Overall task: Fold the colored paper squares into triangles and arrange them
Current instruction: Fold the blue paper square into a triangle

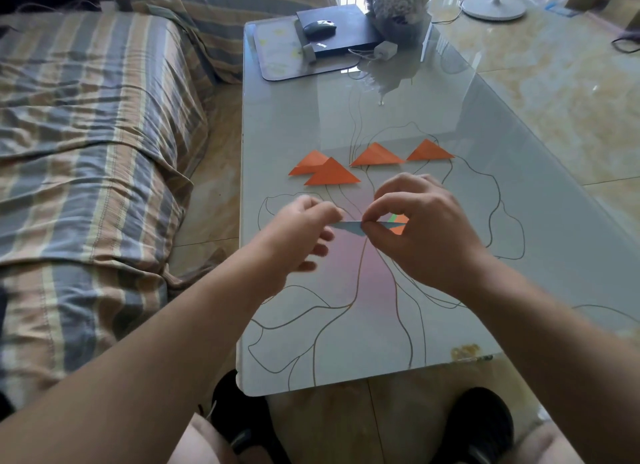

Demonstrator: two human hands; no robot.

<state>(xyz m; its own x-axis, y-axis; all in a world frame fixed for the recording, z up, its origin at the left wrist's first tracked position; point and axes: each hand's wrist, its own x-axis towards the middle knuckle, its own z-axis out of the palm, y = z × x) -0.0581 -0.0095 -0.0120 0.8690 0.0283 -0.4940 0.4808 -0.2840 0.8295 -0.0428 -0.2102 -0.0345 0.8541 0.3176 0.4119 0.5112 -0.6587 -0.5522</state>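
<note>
Several orange paper triangles [332, 174] lie in a row on the glass table [433, 117], the two leftmost overlapping. In front of them both hands hold a blue folded paper [349, 225] edge-on above the table. My left hand [301, 231] pinches its left end. My right hand [426, 228] pinches its middle and right part between thumb and forefinger. Bits of orange and green paper [398, 219] show behind my right hand's fingers, mostly hidden.
A black laptop [343, 30] with a mouse [319, 27], a mat and a white charger [385, 49] sit at the table's far end. A striped sofa [86, 134] runs along the left. My shoes [479, 425] are under the table's near edge.
</note>
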